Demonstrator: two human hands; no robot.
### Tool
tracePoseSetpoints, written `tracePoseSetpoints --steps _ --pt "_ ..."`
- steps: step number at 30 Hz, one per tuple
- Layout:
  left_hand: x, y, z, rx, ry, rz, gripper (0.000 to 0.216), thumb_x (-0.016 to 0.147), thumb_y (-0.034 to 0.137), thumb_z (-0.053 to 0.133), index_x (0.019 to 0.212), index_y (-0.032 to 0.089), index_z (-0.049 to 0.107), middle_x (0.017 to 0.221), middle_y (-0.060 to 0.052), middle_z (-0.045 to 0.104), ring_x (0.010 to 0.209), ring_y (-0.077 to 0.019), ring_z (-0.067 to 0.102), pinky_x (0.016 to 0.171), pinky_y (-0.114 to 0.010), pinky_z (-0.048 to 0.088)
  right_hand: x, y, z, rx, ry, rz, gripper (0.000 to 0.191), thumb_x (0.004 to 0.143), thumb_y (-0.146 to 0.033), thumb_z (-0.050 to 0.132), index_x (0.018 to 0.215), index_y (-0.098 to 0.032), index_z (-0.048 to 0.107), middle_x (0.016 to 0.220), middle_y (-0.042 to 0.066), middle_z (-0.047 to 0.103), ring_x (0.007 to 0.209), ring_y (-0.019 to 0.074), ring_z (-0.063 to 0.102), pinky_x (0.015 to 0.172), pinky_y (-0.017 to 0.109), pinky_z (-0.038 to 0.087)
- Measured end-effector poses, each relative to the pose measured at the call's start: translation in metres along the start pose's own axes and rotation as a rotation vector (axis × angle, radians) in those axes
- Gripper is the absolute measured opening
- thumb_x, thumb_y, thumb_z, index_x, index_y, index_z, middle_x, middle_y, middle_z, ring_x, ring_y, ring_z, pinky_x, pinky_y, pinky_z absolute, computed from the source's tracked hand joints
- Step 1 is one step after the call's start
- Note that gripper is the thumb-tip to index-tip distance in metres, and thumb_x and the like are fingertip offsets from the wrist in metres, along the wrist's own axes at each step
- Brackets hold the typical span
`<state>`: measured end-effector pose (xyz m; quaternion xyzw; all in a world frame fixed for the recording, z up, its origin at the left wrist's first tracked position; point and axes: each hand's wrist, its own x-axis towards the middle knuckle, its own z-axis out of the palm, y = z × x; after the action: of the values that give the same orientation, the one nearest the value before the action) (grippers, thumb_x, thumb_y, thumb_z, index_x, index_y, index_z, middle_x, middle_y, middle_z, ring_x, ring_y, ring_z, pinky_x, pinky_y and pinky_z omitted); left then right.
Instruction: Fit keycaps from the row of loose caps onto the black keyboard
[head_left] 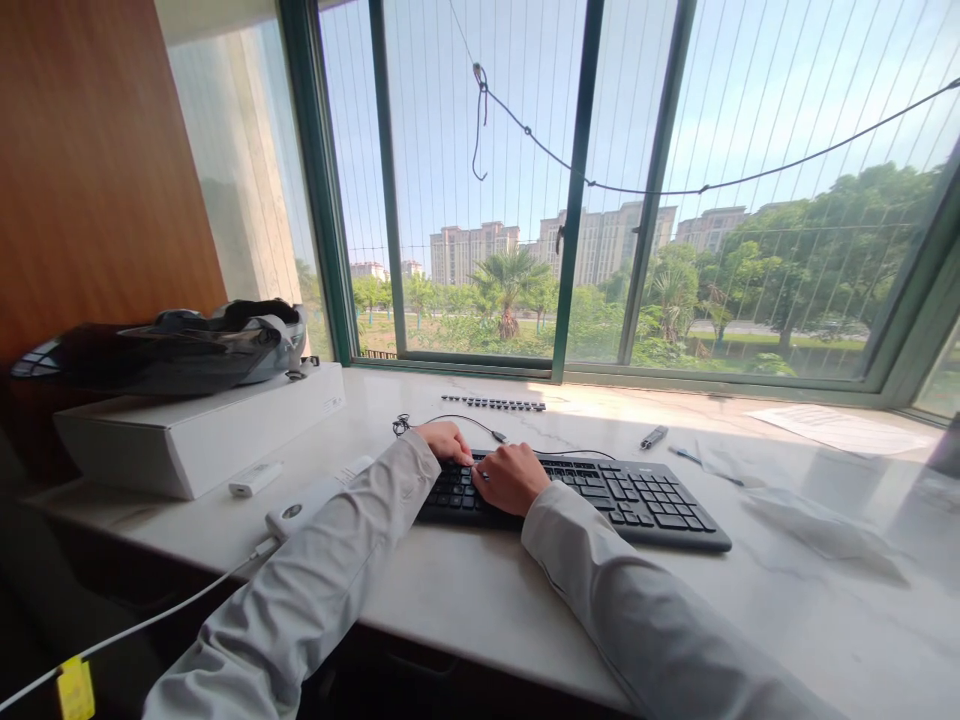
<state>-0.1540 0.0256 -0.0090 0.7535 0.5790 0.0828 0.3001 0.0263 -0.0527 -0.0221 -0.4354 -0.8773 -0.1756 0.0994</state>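
Observation:
A black keyboard [660,500] lies on the white marbled counter, its left half partly covered by both hands. My left hand [445,441] rests over its upper left keys, fingers bent down and bunched together. Close beside it, my right hand [511,478] is curled over the keys with its fingers drawn in; a tiny dark spot shows at its fingertips. Whatever either hand pinches is too small or hidden to name. Behind the keyboard, a row of small black keycaps [493,403] is lined up on the counter.
At left a white box [262,430] carries a dark visor-like headgear [225,345]. A white power strip [292,515] with a cable lies by my left sleeve. To the right are a small dark tool [654,437], a thin pen-like stick [705,465], clear plastic bag [825,530] and paper [840,430].

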Motion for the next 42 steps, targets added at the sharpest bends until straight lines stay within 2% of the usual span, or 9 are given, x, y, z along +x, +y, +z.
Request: tracePoseSetpoints --steps 4,7,11,16,24,28,32,37,42 --pt "-0.001 -0.003 -0.002 -0.088 -0.036 -0.004 0.042 0.048 0.044 0.079 0.076 0.014 0.075 0.054 0.001 0.058 0.049 -0.0081 0.04 0.048 -0.022 0.031 0.0 0.0 0.001 -0.005 0.023 0.007 0.046 0.092 -0.035 0.031 0.084 -0.018 0.073 0.083 0.014 0.07 0.076 0.024 0.066 0.069 0.034 0.043" --pt "0.0 -0.006 -0.002 -0.122 0.015 -0.03 0.043 0.048 0.047 0.078 0.077 0.016 0.074 0.055 0.001 0.06 0.049 -0.0082 0.041 0.046 -0.022 0.031 0.001 0.001 0.002 0.012 0.052 0.022 0.047 0.093 -0.035 0.029 0.082 -0.018 0.072 0.081 0.014 0.07 0.076 0.024 0.066 0.068 0.034 0.043" --pt "0.005 -0.013 0.0 -0.073 0.219 -0.079 0.037 0.057 0.044 0.073 0.083 0.017 0.073 0.068 0.0 0.067 0.056 -0.0104 0.051 0.05 -0.021 0.036 0.001 0.002 0.002 0.04 0.067 0.032 0.047 0.093 -0.034 0.029 0.083 -0.018 0.072 0.082 0.014 0.07 0.077 0.0239 0.066 0.069 0.033 0.042" --pt "0.01 -0.021 0.003 0.101 0.485 -0.098 0.025 0.064 0.037 0.069 0.08 0.018 0.072 0.084 -0.004 0.071 0.078 -0.0156 0.062 0.067 -0.022 0.043 -0.001 0.003 -0.002 0.093 0.087 0.065 0.048 0.095 -0.037 0.025 0.089 -0.022 0.071 0.082 0.012 0.07 0.08 0.0232 0.066 0.071 0.034 0.042" --pt "0.007 -0.016 0.013 0.302 0.661 -0.136 0.022 0.07 0.041 0.063 0.083 0.025 0.071 0.09 0.0 0.071 0.084 -0.0163 0.063 0.07 -0.023 0.043 -0.003 0.003 0.002 0.142 0.028 0.069 0.045 0.093 -0.041 0.033 0.09 -0.02 0.072 0.086 0.012 0.07 0.082 0.0243 0.066 0.072 0.035 0.044" --pt "0.011 -0.02 0.018 0.359 0.698 -0.117 0.02 0.071 0.041 0.063 0.082 0.026 0.07 0.089 0.0 0.071 0.082 -0.0173 0.062 0.073 -0.024 0.042 -0.002 0.005 0.003 0.153 0.071 0.077 0.045 0.093 -0.041 0.032 0.089 -0.02 0.072 0.085 0.011 0.07 0.08 0.0248 0.066 0.07 0.036 0.045" --pt "0.013 -0.024 0.018 0.376 0.705 -0.121 0.02 0.071 0.041 0.061 0.081 0.027 0.07 0.088 0.001 0.071 0.083 -0.018 0.062 0.07 -0.024 0.042 -0.003 0.007 0.005 0.202 0.047 0.083 0.041 0.09 -0.044 0.037 0.091 -0.021 0.071 0.087 0.011 0.07 0.082 0.0251 0.066 0.069 0.035 0.046" --pt "0.013 -0.028 0.014 0.383 0.71 -0.158 0.022 0.071 0.044 0.061 0.082 0.027 0.07 0.09 0.002 0.071 0.085 -0.019 0.062 0.07 -0.025 0.042 -0.004 0.009 0.004 0.214 0.068 0.075 0.042 0.092 -0.038 0.034 0.089 -0.018 0.07 0.088 0.014 0.07 0.083 0.0246 0.066 0.071 0.038 0.047" --pt "0.015 -0.033 0.012 0.374 0.622 -0.112 0.023 0.071 0.044 0.061 0.082 0.026 0.07 0.087 0.002 0.071 0.083 -0.0165 0.063 0.072 -0.023 0.042 -0.003 0.014 0.005 0.22 0.073 0.085 0.038 0.09 -0.036 0.036 0.088 -0.018 0.069 0.087 0.012 0.07 0.081 0.0248 0.066 0.068 0.038 0.048"
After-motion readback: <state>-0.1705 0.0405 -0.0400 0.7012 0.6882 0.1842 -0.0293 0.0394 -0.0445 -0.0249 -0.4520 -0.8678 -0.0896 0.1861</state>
